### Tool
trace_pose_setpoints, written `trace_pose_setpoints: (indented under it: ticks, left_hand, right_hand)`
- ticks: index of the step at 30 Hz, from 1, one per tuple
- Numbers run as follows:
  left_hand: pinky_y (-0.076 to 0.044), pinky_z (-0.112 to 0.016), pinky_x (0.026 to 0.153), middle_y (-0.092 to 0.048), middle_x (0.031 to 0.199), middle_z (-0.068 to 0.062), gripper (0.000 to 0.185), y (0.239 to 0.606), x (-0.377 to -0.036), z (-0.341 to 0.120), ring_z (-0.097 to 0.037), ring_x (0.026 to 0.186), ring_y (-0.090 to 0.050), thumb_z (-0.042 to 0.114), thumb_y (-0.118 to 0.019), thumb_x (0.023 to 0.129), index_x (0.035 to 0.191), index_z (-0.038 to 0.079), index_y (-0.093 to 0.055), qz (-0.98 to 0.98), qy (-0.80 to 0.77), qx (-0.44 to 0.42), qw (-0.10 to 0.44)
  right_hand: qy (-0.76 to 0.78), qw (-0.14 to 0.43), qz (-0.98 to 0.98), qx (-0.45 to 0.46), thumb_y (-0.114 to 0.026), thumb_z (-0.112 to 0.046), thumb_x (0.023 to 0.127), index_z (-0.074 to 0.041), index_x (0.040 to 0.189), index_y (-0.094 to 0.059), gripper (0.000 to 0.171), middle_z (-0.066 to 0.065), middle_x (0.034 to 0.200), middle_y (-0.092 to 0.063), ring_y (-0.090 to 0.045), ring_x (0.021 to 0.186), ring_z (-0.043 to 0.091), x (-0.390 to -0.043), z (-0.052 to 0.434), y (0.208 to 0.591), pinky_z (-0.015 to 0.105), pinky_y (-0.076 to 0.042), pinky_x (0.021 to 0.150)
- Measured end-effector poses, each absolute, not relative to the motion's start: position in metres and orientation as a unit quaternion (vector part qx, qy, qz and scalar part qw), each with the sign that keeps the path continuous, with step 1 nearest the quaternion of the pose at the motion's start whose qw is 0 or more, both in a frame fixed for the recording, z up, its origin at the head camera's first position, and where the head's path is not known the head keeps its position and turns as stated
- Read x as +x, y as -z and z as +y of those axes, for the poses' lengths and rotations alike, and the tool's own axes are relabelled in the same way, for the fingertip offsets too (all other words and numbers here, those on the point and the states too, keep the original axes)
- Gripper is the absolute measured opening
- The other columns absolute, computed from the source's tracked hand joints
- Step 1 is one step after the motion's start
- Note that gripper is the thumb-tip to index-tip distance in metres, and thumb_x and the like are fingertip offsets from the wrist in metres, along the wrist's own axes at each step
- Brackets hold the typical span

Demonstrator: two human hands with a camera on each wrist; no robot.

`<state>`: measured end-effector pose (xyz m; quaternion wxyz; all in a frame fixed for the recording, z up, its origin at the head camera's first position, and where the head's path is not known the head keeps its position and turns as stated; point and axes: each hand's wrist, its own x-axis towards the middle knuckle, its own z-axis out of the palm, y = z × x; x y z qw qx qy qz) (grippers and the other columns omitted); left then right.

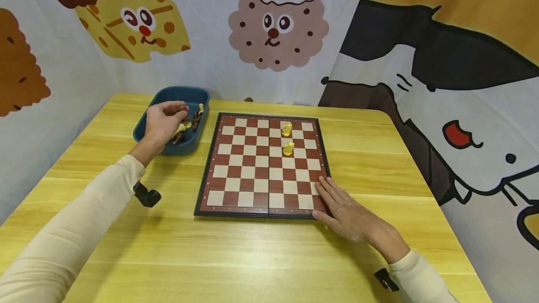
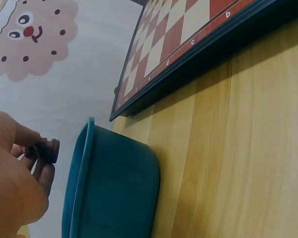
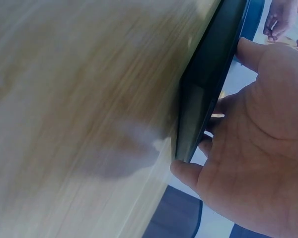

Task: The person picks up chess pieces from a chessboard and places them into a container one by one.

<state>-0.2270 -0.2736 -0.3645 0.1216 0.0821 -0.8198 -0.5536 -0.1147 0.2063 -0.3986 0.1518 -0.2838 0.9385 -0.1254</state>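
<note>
In the head view my left hand (image 1: 162, 121) is over the blue bin (image 1: 181, 149) at the table's left. Its thumb and fingers pinch a dark brown chess piece (image 2: 50, 150), seen above the bin's rim in the left wrist view; the fingers hide most of the piece. My right hand (image 1: 351, 214) rests at the near right corner of the red-and-white chessboard (image 1: 246, 184), fingers extended over its edge. Two cream chess knights (image 1: 287, 130) stand on the right half of the board, one nearer to me than the other.
Several loose cream and brown chess pieces (image 1: 195, 120) lie in the bin. The board lies flat on a yellow wooden table (image 1: 236, 261). Behind the table hangs a cloth (image 1: 206, 22) printed with cartoon figures.
</note>
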Motion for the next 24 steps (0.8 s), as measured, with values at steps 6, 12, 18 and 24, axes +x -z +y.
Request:
trace_pose_setpoints:
  ticks: [6, 12, 18, 24]
  left_hand:
    - [-0.04, -0.047, 0.108, -0.042, 0.153, -0.016, 0.066, 0.363, -0.225, -0.276, -0.031, 0.141, -0.038, 0.03, -0.061, 0.103, 0.158, 0.007, -0.034, -0.817, 0.563, 0.071, 0.101]
    - [-0.044, -0.037, 0.1, -0.047, 0.146, -0.016, 0.056, 0.362, -0.221, -0.271, -0.028, 0.135, -0.043, 0.026, -0.057, 0.105, 0.153, 0.004, -0.038, -0.801, 0.583, 0.055, 0.123]
    - [-0.045, -0.029, 0.09, -0.053, 0.14, -0.013, 0.049, 0.363, -0.216, -0.266, -0.024, 0.131, -0.048, 0.022, -0.056, 0.106, 0.15, 0.004, -0.044, -0.798, 0.587, 0.043, 0.13]
    - [-0.046, -0.03, 0.09, -0.058, 0.137, -0.017, 0.043, 0.366, -0.216, -0.251, -0.023, 0.125, -0.052, 0.015, -0.056, 0.106, 0.147, 0.002, -0.049, -0.786, 0.603, 0.022, 0.133]
  right_hand:
    - [0.128, 0.153, 0.939, -0.281, -0.039, -0.055, 0.108, -0.002, 0.162, -0.018, 0.079, 0.016, 0.168, -0.008, -0.004, 0.153, 0.035, -0.113, 0.206, 0.397, 0.057, -0.017, 0.119]
    - [0.132, 0.152, 0.938, -0.282, -0.04, -0.055, 0.108, -0.002, 0.162, -0.018, 0.079, 0.016, 0.168, -0.008, -0.004, 0.153, 0.035, -0.115, 0.206, 0.397, 0.057, -0.017, 0.119]
    - [0.138, 0.145, 0.935, -0.293, -0.039, -0.054, 0.108, -0.001, 0.162, -0.019, 0.078, 0.018, 0.168, -0.01, -0.005, 0.153, 0.036, -0.117, 0.206, 0.402, 0.06, -0.017, 0.118]
    - [0.145, 0.148, 0.935, -0.287, -0.041, -0.053, 0.108, -0.001, 0.162, -0.018, 0.078, 0.018, 0.168, -0.008, -0.004, 0.153, 0.036, -0.114, 0.21, 0.401, 0.061, -0.016, 0.118]
